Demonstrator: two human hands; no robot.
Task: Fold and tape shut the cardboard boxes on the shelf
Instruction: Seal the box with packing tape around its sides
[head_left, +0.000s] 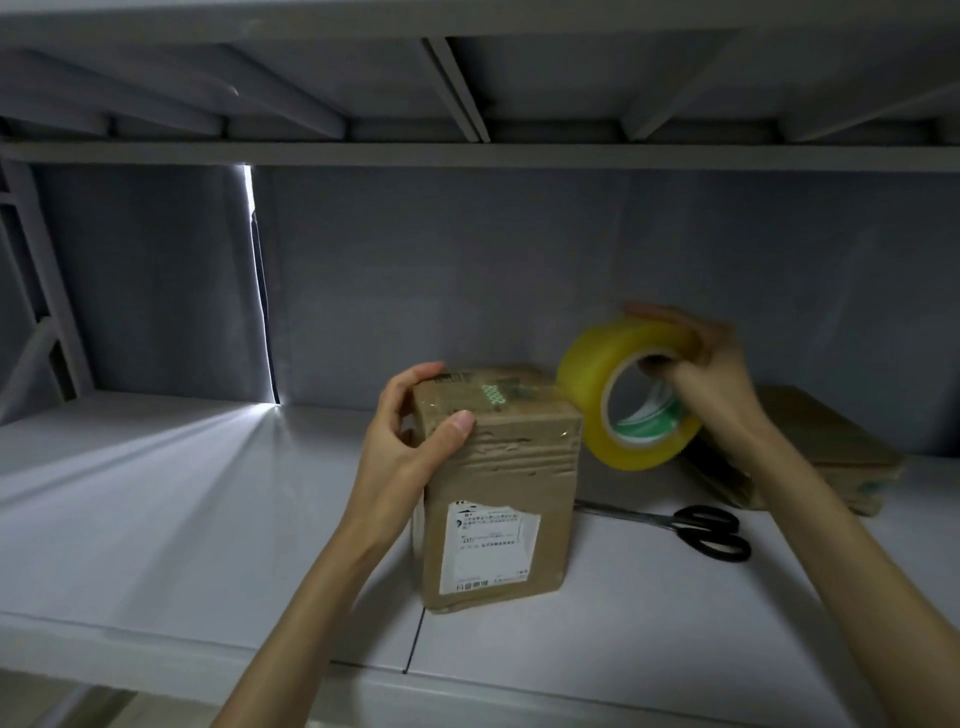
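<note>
Tape roll (631, 395), clasped in my right hand (701, 364), hangs just right of the upright cardboard box (498, 483) standing on the shelf (156, 519), whose top-left corner my left hand (410, 441) grips, nearer the closed flaps.

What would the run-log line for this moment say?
left hand: steadies box top | right hand: holds tape roll beside box | scissors: idle on shelf | flat cardboard: behind
</note>
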